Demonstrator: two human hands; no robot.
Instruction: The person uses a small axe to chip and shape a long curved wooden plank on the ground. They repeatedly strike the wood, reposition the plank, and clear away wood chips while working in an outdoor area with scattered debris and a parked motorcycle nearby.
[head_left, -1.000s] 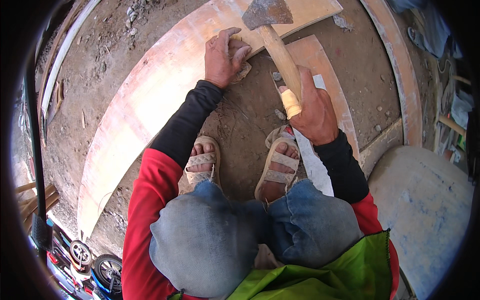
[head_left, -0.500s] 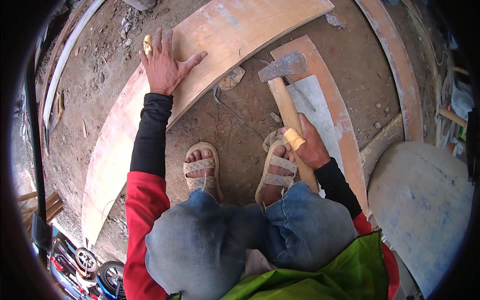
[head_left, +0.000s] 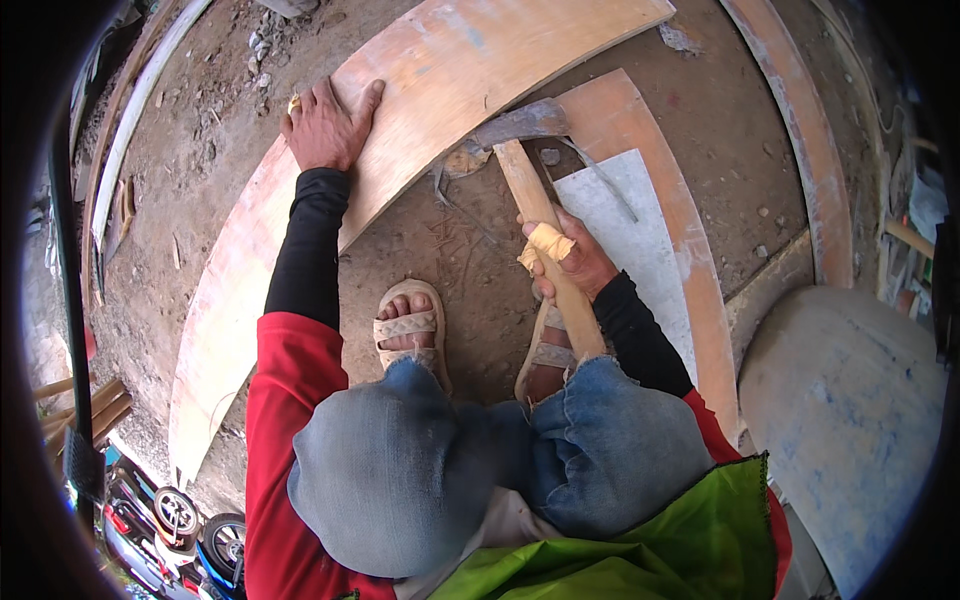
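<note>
The left hand's fingers are lying close together, bending over the outer edge of the big curved board, and its thumb is sticking out along the top. The right hand's fingers are wrapping around the wooden handle of the axe, with a yellow wrap showing there. The axe's metal head is sitting by the board's inner edge; I cannot tell if they are touching. A white sheet is lying beside the axe, on a smaller curved board. Below, sandals are standing on dirt.
</note>
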